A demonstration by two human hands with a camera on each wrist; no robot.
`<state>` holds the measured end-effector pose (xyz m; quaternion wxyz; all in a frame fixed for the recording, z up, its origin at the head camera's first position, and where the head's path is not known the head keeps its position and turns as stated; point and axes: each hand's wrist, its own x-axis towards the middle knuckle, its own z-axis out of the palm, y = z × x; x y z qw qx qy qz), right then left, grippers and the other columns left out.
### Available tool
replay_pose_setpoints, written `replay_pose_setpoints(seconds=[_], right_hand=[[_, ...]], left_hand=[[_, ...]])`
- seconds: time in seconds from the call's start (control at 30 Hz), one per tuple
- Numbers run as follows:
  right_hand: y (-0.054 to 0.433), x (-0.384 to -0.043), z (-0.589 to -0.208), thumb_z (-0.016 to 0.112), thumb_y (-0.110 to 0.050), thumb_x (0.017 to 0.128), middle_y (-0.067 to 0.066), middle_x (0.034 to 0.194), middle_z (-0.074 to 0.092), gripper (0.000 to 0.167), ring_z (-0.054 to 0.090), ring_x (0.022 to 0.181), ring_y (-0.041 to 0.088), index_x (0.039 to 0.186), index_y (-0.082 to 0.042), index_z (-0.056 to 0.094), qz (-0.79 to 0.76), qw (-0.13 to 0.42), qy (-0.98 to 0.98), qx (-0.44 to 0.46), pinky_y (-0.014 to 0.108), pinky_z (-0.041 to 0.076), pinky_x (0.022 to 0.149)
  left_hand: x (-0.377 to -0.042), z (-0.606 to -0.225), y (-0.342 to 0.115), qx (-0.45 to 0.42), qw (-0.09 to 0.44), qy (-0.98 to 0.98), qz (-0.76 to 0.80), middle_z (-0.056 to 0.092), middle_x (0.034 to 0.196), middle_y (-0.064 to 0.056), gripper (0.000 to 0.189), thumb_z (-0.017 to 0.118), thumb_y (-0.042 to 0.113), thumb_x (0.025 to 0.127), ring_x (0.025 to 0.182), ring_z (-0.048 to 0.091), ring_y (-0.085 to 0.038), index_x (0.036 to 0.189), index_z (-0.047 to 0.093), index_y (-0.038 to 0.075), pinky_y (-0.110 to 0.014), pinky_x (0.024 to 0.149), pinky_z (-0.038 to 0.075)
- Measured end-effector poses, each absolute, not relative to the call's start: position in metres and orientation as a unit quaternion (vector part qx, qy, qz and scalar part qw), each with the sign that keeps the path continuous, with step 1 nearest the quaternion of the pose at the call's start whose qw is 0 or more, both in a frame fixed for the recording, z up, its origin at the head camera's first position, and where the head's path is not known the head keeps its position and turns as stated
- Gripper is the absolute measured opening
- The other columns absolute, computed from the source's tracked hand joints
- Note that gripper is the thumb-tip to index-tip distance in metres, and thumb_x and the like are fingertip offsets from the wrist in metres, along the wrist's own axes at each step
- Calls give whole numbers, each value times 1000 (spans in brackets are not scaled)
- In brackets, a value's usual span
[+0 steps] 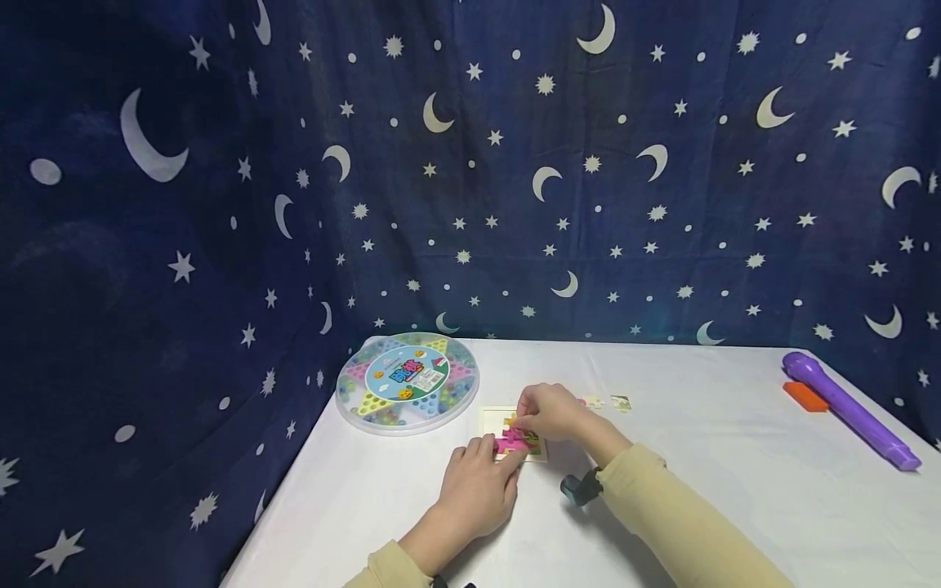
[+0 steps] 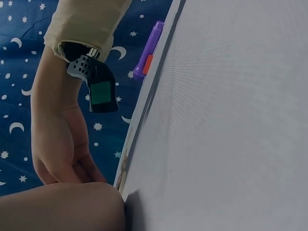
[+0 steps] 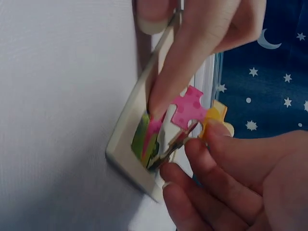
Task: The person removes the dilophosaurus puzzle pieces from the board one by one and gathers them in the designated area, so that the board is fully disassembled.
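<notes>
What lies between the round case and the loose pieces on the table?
The puzzle frame and the right hand lie between the round case and the loose pieces; the head view shows it.

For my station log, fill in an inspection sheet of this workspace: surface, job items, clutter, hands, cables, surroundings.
Surface: white table; no spills seen.
Job items: cream puzzle tray with pink pieces in it; loose pieces on the table to its right.
Clutter: round game box at left; purple stick with a rounded head and orange block at right.
Left hand: fingers rest at the tray, one on the pieces.
Right hand: pinches a yellow puzzle piece over the tray.
Cables: nothing seen.
Surroundings: dark blue curtain with moons and stars, behind and at left.
</notes>
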<state>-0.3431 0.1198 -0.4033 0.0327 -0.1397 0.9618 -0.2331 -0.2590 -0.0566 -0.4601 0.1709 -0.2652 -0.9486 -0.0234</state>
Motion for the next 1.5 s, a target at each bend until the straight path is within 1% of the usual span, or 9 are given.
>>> replay_pose_setpoints(seconds=[0.13, 0.37, 0.53, 0.83, 1.07, 1.2, 1.33, 1.43, 1.5], right_hand=[[121, -343, -402, 78, -23, 93, -5, 75, 62, 17, 57, 76, 16, 83, -18, 64, -225, 44, 964, -136, 40, 47, 76], [122, -342, -407, 79, -26, 92, -7, 87, 72, 13, 63, 82, 13, 104, -23, 75, -214, 48, 963, -158, 48, 53, 87], [126, -342, -409, 77, -28, 93, -12, 84, 70, 4, 58, 81, 13, 93, -24, 79, -240, 30, 954, -175, 43, 51, 85], [143, -341, -399, 74, -26, 95, -7, 89, 69, 9, 60, 84, 16, 97, -18, 77, -287, 17, 945, -159, 38, 51, 77], [178, -338, -393, 69, -27, 98, 3, 88, 70, 14, 63, 80, 21, 100, -14, 75, -368, 43, 917, -148, 36, 51, 69], [209, -337, -393, 66, -23, 100, 6, 97, 71, 20, 63, 84, 22, 111, -9, 75, -365, 36, 924, -110, 38, 50, 74], [237, -333, -398, 64, -22, 100, 12, 108, 70, 26, 63, 93, 26, 118, -4, 72, -335, 20, 939, -78, 47, 52, 82], [252, -329, -403, 67, -23, 99, 13, 106, 70, 26, 63, 96, 29, 114, -3, 72, -320, 8, 945, -69, 48, 52, 82], [257, -327, -408, 69, -23, 97, 11, 96, 69, 25, 62, 89, 28, 111, -2, 70, -329, 10, 942, -59, 45, 52, 75]], left_hand=[[-259, -461, -56, -267, 172, -948, -27, 58, 116, -11, 37, 53, 37, 103, 106, 54, -24, 139, 63, 35, -42, 84, 45], [-259, -463, -56, -266, 165, -949, -23, 58, 118, -11, 37, 53, 37, 103, 106, 54, -24, 139, 62, 34, -43, 84, 46], [-258, -463, -55, -269, 167, -948, -24, 58, 118, -12, 37, 53, 37, 103, 106, 55, -24, 139, 63, 34, -43, 84, 46], [-259, -461, -52, -269, 178, -946, -23, 59, 120, -13, 36, 54, 37, 103, 107, 55, -25, 137, 64, 34, -43, 85, 46], [-260, -459, -52, -268, 167, -948, -29, 58, 124, -14, 38, 53, 37, 104, 111, 55, -26, 140, 63, 35, -45, 88, 46], [-260, -460, -53, -268, 171, -948, -37, 58, 123, -14, 37, 54, 36, 103, 111, 55, -27, 139, 64, 34, -45, 87, 45], [-260, -461, -56, -268, 176, -946, -46, 58, 119, -12, 37, 53, 34, 103, 107, 55, -26, 138, 65, 32, -45, 87, 45], [-259, -462, -57, -268, 180, -945, -57, 59, 117, -11, 37, 54, 33, 102, 105, 55, -25, 137, 66, 31, -45, 87, 46], [-259, -462, -57, -267, 184, -944, -71, 60, 116, -11, 36, 56, 32, 101, 105, 57, -26, 136, 66, 30, -46, 87, 46]])
